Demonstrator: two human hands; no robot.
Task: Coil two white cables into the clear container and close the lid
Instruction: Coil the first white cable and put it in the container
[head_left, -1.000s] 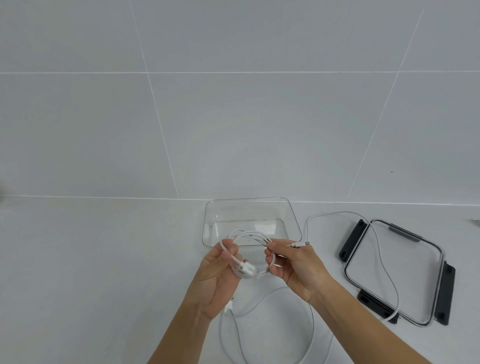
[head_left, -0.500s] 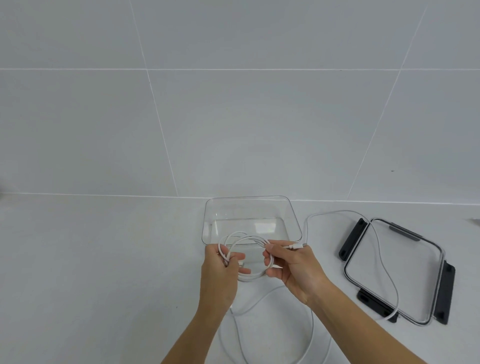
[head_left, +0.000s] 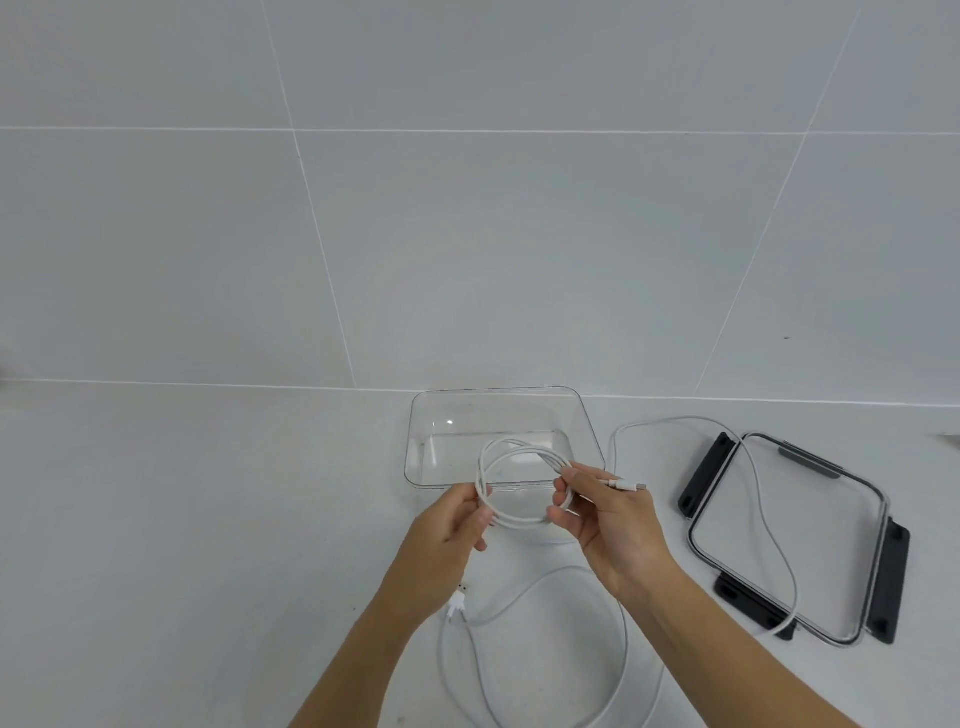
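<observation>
The left hand (head_left: 447, 535) has rolled palm-inward, and the coiled thin white cable (head_left: 514, 521) now hangs at the near wall of the clear rectangular plastic container (head_left: 493, 391). I record it and the right hand (head_left: 608, 519) pinching opposite sides of the coil. First-cable placement is in hand; next, lower the coil inside without letting it spring open.

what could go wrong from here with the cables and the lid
1. Nothing ties the coil pinched between the left hand and right hand, so it may spring open when dropped into the container.
2. The loose cable lies across the lid; lifting the lid could drag or snag it.
</observation>
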